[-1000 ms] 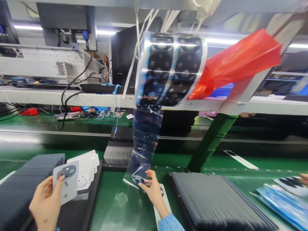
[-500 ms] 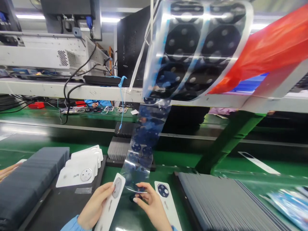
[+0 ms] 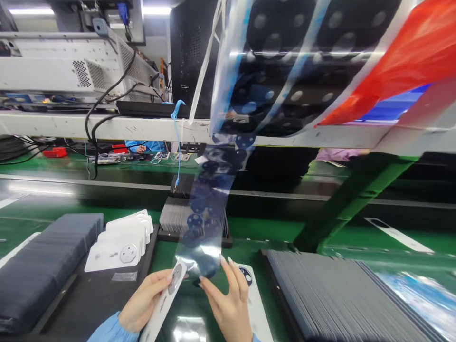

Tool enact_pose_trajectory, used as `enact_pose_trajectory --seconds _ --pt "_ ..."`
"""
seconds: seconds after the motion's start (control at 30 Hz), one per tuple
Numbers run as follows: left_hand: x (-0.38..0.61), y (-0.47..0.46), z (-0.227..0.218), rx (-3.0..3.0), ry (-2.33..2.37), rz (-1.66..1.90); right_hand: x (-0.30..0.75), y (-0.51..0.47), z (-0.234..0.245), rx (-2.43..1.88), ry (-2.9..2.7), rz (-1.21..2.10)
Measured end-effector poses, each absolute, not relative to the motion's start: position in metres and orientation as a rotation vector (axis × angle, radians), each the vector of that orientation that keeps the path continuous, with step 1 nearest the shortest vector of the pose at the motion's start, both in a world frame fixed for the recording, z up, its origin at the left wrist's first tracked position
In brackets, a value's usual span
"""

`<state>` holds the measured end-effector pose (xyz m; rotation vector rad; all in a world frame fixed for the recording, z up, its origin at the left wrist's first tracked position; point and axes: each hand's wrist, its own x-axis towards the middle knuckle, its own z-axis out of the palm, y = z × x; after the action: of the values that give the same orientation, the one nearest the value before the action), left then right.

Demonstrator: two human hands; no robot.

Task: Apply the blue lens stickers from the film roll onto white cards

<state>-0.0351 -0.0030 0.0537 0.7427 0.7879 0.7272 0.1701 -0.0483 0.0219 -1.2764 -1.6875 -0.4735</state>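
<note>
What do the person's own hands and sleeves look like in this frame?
Both the left hand and the right hand are bare, with no glove or ring showing on the fingers. A light blue, loose fabric sleeve covers the left wrist; just a sliver of light blue sleeve edge shows by the right. No markings are visible on either.

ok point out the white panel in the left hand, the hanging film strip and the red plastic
White panel (image 3: 163, 305): head view, middle of its face
Film strip (image 3: 211, 194): head view, midway down its hanging length
Red plastic (image 3: 402, 66): head view, middle of its visible surface
</note>
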Motion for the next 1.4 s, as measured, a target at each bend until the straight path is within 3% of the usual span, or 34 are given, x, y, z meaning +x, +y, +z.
enact_pose_trajectory --seconds 0.53,0.9,1.4 --pt "-0.034 -0.006 0.051 0.764 0.719 0.753 0.168 -0.046 0.029 -1.129 -1.756 -0.622" --pt "-0.031 -0.007 0.049 0.800 0.767 0.733 0.166 -0.045 0.022 -1.108 -1.773 -0.369" --pt "-0.025 -0.011 0.052 0.736 0.734 0.737 0.169 -0.045 0.024 -1.111 -1.789 -0.374"
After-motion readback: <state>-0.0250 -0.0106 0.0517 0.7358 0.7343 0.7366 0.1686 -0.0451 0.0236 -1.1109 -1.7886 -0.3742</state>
